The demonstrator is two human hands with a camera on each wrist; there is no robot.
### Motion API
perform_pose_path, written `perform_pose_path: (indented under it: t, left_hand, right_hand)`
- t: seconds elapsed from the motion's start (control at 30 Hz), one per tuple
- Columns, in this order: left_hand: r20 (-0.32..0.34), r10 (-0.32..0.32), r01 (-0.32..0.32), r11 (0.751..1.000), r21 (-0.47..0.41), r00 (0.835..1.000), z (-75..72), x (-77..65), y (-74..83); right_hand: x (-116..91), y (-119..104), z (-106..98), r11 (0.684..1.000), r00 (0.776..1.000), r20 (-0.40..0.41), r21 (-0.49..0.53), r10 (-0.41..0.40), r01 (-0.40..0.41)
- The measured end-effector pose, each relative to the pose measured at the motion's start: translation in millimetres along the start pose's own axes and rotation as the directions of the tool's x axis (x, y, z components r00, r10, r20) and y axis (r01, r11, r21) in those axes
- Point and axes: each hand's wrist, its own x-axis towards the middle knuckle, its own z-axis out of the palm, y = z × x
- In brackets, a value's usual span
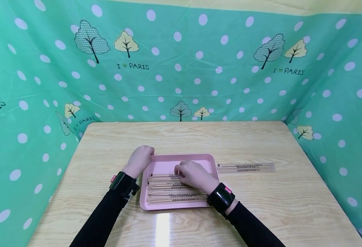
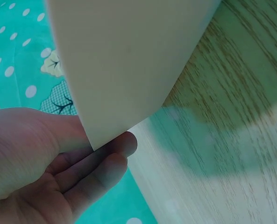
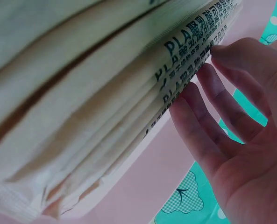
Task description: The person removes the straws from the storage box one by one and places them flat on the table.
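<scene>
A pink tray [image 1: 165,166] lies on the table with several packs of wrapped chopsticks [image 1: 177,197] side by side in it. My left hand [image 1: 140,158] grips the tray's far left corner; in the left wrist view, the fingers curl under the pale tray rim [image 2: 124,60]. Over the tray's middle, my right hand [image 1: 196,174] bends down to the farthest packs. The right wrist view has its thumb and fingertips at the long edge of the wrapped chopsticks [image 3: 129,98], which carry black print reading "PLA".
To the right of the tray, more wrapped chopsticks [image 1: 245,167] lie on the wooden table [image 1: 261,202]. A green dotted cloth [image 1: 174,68] hangs behind the table and along both sides. Black bands with dark devices sit on both wrists.
</scene>
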Motion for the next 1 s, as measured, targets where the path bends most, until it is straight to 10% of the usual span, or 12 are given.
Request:
perform_pose_path:
  t: [1.0]
  left_hand:
    - [-0.001,-0.011,0.011,1.000,0.007,1.000,2.7,2.3,-4.3]
  right_hand:
    - [5.2,-3.6,2.5,0.997,0.999,-0.013,-0.062,0.042,-0.043]
